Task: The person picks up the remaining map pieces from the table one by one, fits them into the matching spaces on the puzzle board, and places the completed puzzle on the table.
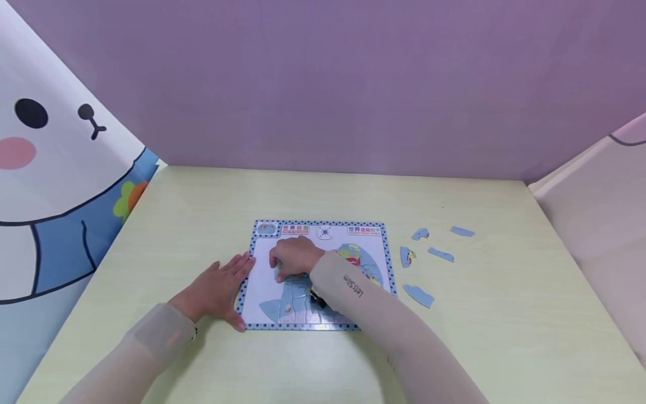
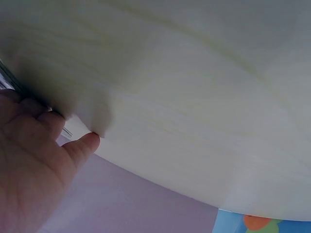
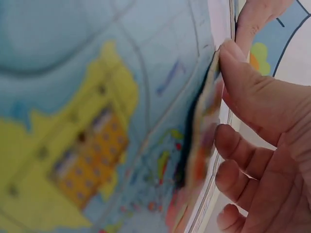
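Observation:
A world map jigsaw board [image 1: 261,280] with a blue dotted border lies flat on the table, its map partly filled with fitted pieces. My left hand [image 1: 217,292] rests along the left border, fingers spread and thumb near the lower left corner. Over the left part of the map, my right hand [image 1: 298,257] pinches a jigsaw piece [image 3: 198,141]. The right wrist view shows the thumb on one end of this piece, which stands tilted up from the map surface. The head view hides most of that piece, and the right forearm covers the middle of the map.
Several loose pieces lie right of the board, including a blue curved one [image 1: 419,295], a strip [image 1: 441,255] and a coloured one [image 1: 407,257]. A purple wall panel [image 1: 343,101] rises behind the table [image 1: 212,196]. A cartoon-printed panel [image 1: 55,168] flanks the left.

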{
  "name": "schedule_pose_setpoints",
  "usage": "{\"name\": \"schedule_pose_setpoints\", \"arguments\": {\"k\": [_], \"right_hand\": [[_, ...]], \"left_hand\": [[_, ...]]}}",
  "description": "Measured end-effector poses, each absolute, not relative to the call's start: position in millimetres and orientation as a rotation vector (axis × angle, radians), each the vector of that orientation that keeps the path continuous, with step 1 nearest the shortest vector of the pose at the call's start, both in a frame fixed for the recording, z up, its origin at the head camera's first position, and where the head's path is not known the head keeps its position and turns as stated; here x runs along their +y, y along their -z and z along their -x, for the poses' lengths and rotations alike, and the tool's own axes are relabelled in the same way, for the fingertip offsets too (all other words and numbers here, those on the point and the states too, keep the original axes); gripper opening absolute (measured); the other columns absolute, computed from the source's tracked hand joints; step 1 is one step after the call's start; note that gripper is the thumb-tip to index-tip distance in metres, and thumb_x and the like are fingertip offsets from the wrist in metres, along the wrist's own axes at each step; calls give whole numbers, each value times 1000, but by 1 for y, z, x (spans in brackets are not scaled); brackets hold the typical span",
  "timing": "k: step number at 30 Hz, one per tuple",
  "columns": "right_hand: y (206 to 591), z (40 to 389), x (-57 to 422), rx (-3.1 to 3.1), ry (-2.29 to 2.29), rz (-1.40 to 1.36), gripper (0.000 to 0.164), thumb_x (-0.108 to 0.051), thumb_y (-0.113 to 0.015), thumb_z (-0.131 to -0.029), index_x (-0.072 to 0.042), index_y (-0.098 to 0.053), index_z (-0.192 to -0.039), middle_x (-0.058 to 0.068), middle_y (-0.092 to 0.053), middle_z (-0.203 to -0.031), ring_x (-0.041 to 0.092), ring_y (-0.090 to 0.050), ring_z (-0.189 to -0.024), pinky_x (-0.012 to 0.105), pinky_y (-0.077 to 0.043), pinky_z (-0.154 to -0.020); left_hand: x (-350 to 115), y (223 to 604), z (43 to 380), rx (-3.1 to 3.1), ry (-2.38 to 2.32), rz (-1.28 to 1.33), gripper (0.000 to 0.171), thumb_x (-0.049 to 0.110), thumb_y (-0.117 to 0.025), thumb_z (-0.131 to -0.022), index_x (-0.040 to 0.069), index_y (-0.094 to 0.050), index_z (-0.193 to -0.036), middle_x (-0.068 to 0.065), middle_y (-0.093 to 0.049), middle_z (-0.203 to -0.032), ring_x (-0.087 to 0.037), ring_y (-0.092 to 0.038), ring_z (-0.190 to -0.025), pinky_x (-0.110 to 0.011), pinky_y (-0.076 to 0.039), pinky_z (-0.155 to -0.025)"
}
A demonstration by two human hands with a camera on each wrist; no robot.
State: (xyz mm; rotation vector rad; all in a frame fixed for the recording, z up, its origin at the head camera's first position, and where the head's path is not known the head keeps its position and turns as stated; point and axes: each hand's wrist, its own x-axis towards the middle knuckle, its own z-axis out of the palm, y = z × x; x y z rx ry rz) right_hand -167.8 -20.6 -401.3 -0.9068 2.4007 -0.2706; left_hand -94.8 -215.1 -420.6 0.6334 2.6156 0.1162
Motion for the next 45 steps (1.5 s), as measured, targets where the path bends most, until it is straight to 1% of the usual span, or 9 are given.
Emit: {"name": "schedule_pose_setpoints", "arguments": {"k": [5,10,13,16,18,25,34,39,45], "right_hand": [[398,168,-20,2405,280,870,19,-30,-78,-81,-22,-71,-97,-12,-65,-90,10,-56,-72,26,-41,-74],[397,171,-16,2352,399,814,13,-25,-77,-82,-21,-68,-90,-10,-63,-84,12,-56,-71,24,-44,-67],[398,176,-14,2335,470,806,15,-20,-77,-83,-17,-71,-96,-7,-66,-91,9,-58,-78,22,-47,-72],[396,180,-11,2341,514,806,27,-16,-73,-87,-15,-70,-114,-4,-68,-106,8,-60,-90,22,-48,-82],[394,182,-8,2359,554,803,31,-16,-69,-90,-15,-68,-121,-2,-67,-112,8,-59,-93,22,-48,-85],[390,184,-3,2361,799,798,20,-11,-65,-92,-10,-72,-111,-1,-69,-103,8,-60,-86,20,-49,-81],[401,183,-16,2270,910,777,22,-9,-63,-93,-9,-69,-115,-2,-68,-93,10,-60,-70,18,-48,-67],[405,183,-21,2260,903,710,25,-9,-66,-91,-10,-69,-116,-3,-69,-85,13,-61,-66,18,-49,-64],[408,186,-19,2284,843,722,22,-10,-69,-89,-11,-71,-111,-6,-65,-87,11,-57,-71,18,-47,-66]], "left_hand": [[-216,419,97,2616,-125,-639,131,65,-82,-54,-4,-23,-149,-22,-25,-154,-41,-20,-141,-67,-21,-106],[-216,420,98,2605,-132,-630,133,65,-82,-53,-3,-22,-149,-22,-24,-154,-41,-19,-141,-66,-20,-106],[-216,420,98,2603,-132,-636,133,65,-82,-53,-3,-22,-149,-22,-24,-154,-41,-20,-141,-66,-21,-106],[-216,419,99,2602,-124,-649,132,65,-82,-53,-4,-23,-149,-23,-24,-154,-41,-20,-141,-66,-21,-106],[-216,419,100,2604,-117,-662,132,66,-82,-53,-4,-23,-149,-23,-25,-153,-41,-21,-141,-66,-22,-106],[-215,421,103,2605,-123,-685,132,67,-81,-53,-5,-24,-148,-24,-24,-153,-42,-21,-140,-66,-23,-105],[-219,425,101,2603,-151,-659,133,67,-81,-52,-5,-23,-148,-25,-24,-153,-43,-20,-140,-67,-22,-105],[-220,426,100,2607,-155,-648,133,67,-81,-52,-4,-22,-149,-23,-24,-154,-42,-19,-141,-67,-21,-105],[-219,425,99,2609,-160,-629,133,67,-81,-53,-2,-21,-150,-21,-23,-155,-41,-17,-142,-67,-20,-106]]}}
